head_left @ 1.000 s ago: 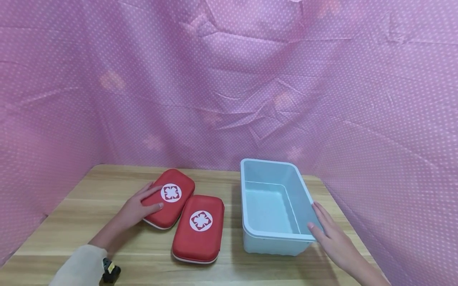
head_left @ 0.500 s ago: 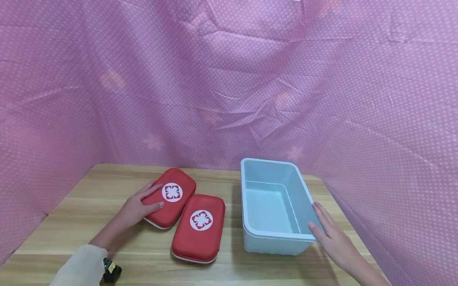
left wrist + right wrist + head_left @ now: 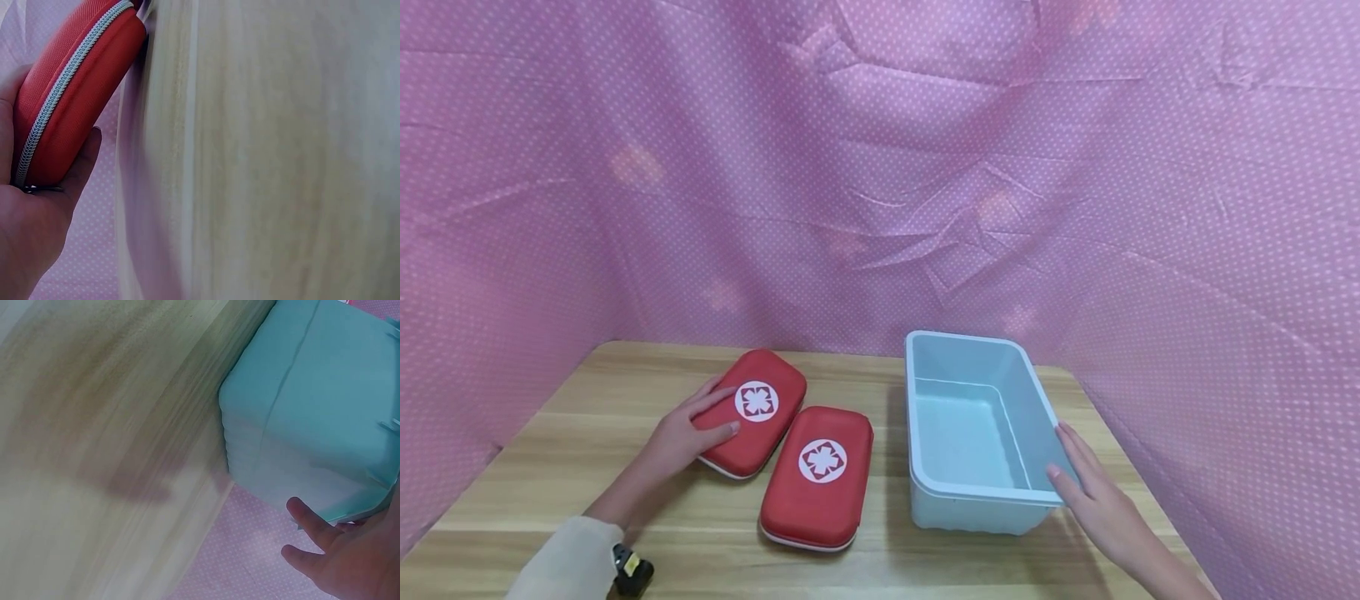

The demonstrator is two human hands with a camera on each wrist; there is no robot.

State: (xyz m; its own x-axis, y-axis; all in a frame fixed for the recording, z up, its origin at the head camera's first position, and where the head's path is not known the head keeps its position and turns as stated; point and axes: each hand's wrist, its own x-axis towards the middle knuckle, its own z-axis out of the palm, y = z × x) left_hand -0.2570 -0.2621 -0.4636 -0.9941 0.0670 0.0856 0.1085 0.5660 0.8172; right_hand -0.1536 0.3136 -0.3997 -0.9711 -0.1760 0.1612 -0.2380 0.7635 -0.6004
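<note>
My left hand (image 3: 681,437) grips the left end of a red zippered first-aid case (image 3: 767,421) with a white round emblem. In the left wrist view, thumb and fingers lie on opposite sides of the case (image 3: 78,94), and its zip shows. A second, matching first-aid case (image 3: 816,508) lies just to its right on the table. At the near right corner of a pale blue plastic bin (image 3: 970,512), my right hand (image 3: 1101,500) holds the rim, thumb over the edge. Two fingers (image 3: 312,525) stick out beside the bin in the right wrist view. Inside, the bin holds nothing.
The wooden table (image 3: 587,425) carries the cases and bin, with bare wood between the second case and the bin. Pink dotted cloth (image 3: 865,208) hangs behind and along both sides. A black device (image 3: 632,571) sits at the left wrist.
The case under my left hand has shifted slightly left, and the gap to the second case is a little wider. My right hand and the bin stay where they were.
</note>
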